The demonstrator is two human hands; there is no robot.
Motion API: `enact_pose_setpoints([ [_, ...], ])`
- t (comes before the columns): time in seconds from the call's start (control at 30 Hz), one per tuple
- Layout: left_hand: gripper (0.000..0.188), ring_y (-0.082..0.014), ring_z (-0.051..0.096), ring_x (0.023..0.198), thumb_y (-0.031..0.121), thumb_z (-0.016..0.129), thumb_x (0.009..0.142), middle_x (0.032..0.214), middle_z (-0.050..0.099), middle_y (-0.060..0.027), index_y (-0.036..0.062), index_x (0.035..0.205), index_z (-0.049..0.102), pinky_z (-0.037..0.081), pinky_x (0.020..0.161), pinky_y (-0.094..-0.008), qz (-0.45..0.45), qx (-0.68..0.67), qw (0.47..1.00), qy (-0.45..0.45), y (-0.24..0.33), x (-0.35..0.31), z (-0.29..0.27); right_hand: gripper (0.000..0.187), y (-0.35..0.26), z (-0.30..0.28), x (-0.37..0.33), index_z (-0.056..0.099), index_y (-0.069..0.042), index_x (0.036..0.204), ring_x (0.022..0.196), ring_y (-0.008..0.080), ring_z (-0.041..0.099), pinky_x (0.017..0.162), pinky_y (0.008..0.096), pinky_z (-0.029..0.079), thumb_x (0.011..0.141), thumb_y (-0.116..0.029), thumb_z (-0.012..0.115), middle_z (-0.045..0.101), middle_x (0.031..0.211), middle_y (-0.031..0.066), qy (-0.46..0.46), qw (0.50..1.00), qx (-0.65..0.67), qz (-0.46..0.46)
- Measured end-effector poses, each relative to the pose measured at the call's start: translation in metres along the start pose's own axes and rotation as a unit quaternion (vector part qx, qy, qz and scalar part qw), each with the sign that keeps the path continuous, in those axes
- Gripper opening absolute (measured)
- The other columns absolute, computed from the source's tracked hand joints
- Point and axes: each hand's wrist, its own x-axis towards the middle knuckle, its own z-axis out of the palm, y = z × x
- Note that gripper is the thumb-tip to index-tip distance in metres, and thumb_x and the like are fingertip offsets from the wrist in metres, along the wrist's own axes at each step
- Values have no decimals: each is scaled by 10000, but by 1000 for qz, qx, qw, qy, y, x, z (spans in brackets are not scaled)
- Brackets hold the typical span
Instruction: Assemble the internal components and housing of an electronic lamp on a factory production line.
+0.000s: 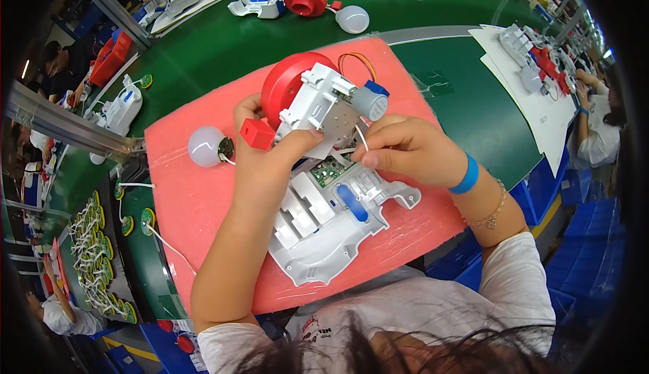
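My left hand (267,151) grips a white plastic motor bracket (318,104) joined to a red round part (287,83), lifted above a white plastic housing (324,218) that lies on a pink foam mat (196,191). A small grey motor with a blue cap (370,102) sits on the bracket. My right hand (402,150) pinches a thin white wire (363,137) just below the bracket. A small green circuit board (329,169) shows inside the housing. A red cube (257,133) sits by my left thumb.
A white bulb with a small board (208,145) lies left on the mat. Orange wires (357,60) loop behind the motor. On the green table (223,43) lie more white housings and red parts (304,0). Several wired green discs (91,245) lie at left. Another person (598,124) works at right.
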Motion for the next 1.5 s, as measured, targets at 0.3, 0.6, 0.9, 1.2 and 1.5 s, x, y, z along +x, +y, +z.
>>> enact_pose_setpoints([
  [0.3, 649, -191, 554, 925, 77, 706, 606, 1036, 517, -129, -4, 1136, 339, 465, 800, -300, 20, 28, 999, 7, 3, -1, -8, 110, 19, 24, 27, 615, -49, 912, 598, 145, 556, 557, 272, 450, 806, -77, 600, 602, 763, 68, -98, 971, -191, -104],
  [0.6, 655, -192, 554, 935, 71, 713, 604, 1043, 516, -141, 0, 1135, 336, 475, 784, -306, 40, 41, 998, -4, -2, 1, -12, 105, 17, 25, 28, 573, -89, 855, 673, 276, 592, 601, 371, 460, 751, -83, 580, 581, 738, 100, -72, 944, -280, -157],
  [0.9, 638, -188, 556, 926, 65, 701, 611, 1037, 521, -140, -5, 1131, 339, 470, 783, -301, 57, 52, 997, -11, -3, -1, -9, 121, 33, 18, 30, 564, -117, 845, 662, 288, 592, 568, 398, 471, 735, -100, 610, 583, 745, 90, -40, 913, -340, -222],
  [1.2, 631, -176, 564, 909, 65, 684, 619, 1020, 551, -134, -2, 1142, 337, 464, 790, -295, 36, 50, 998, -23, 2, -2, -10, 127, 25, 16, 24, 585, -91, 868, 736, 257, 596, 638, 366, 488, 744, -114, 576, 586, 840, 58, -78, 847, -445, -280],
  [1.5, 614, -199, 550, 943, 53, 669, 631, 1053, 496, -149, -30, 1138, 332, 478, 790, -309, 45, 35, 998, -38, -5, -7, -27, 148, 10, 34, 17, 652, -35, 823, 776, 266, 585, 673, 367, 490, 782, -159, 582, 571, 895, 92, -98, 845, -474, -228],
])
